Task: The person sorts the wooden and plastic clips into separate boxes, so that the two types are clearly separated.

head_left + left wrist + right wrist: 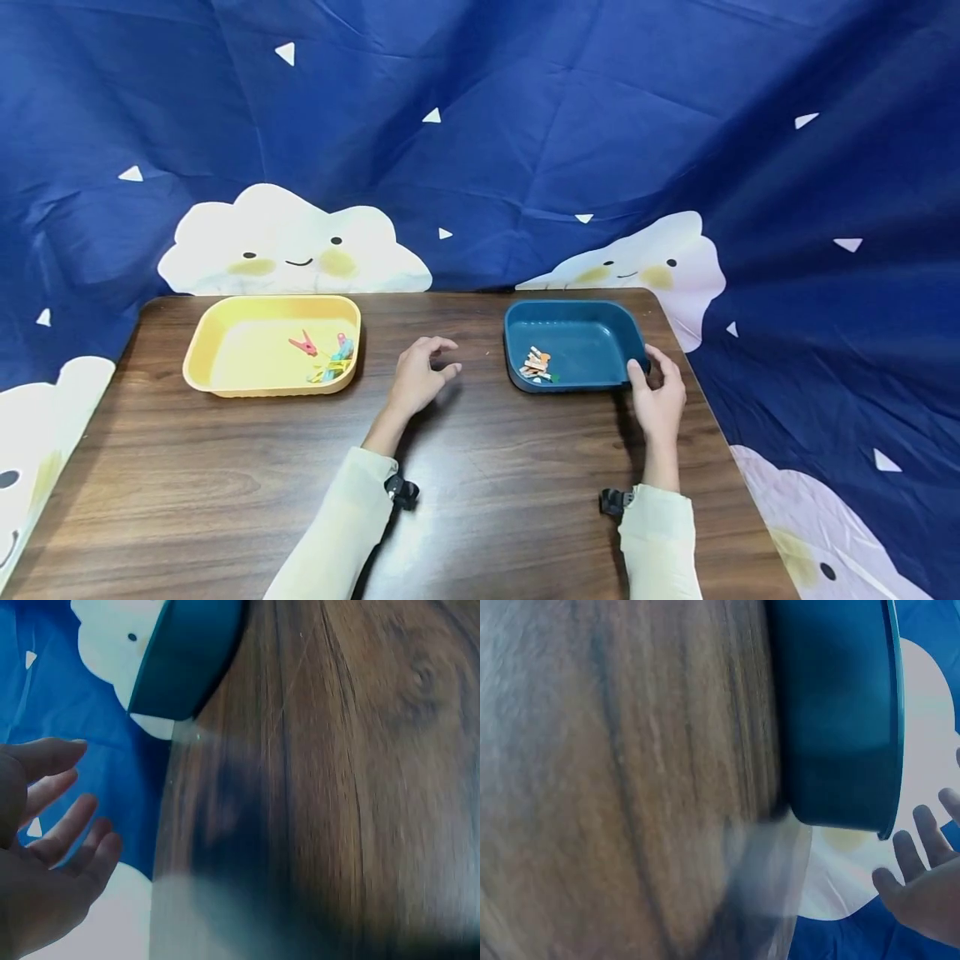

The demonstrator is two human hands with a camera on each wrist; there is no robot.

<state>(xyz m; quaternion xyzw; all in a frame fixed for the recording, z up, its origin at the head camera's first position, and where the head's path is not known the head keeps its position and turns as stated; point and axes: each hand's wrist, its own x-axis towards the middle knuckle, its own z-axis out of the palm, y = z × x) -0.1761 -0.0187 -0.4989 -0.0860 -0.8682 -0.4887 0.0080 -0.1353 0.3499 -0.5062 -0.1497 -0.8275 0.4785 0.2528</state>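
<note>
My left hand point(422, 379) hovers over the table between the two basins, fingers loosely bent, thumb apart and nothing held. In the left wrist view its fingers point(64, 832) are spread in the air. My right hand point(658, 396) is at the front right corner of the dark blue basin point(573, 386), with thumb and fingers parted around the rim in the head view. The right wrist view shows those fingers point(911, 855) spread close beside the basin's corner. Inside the blue basin, a small pile of wooden clips point(535, 364) lies at the left front.
On the left stands a yellow basin point(197, 358) holding several coloured plastic clips point(335, 362) and a pink clothespin point(303, 342). Both basins sit near the back edge of the brown wooden table point(225, 483). A blue cloth point(480, 150) with clouds hangs behind.
</note>
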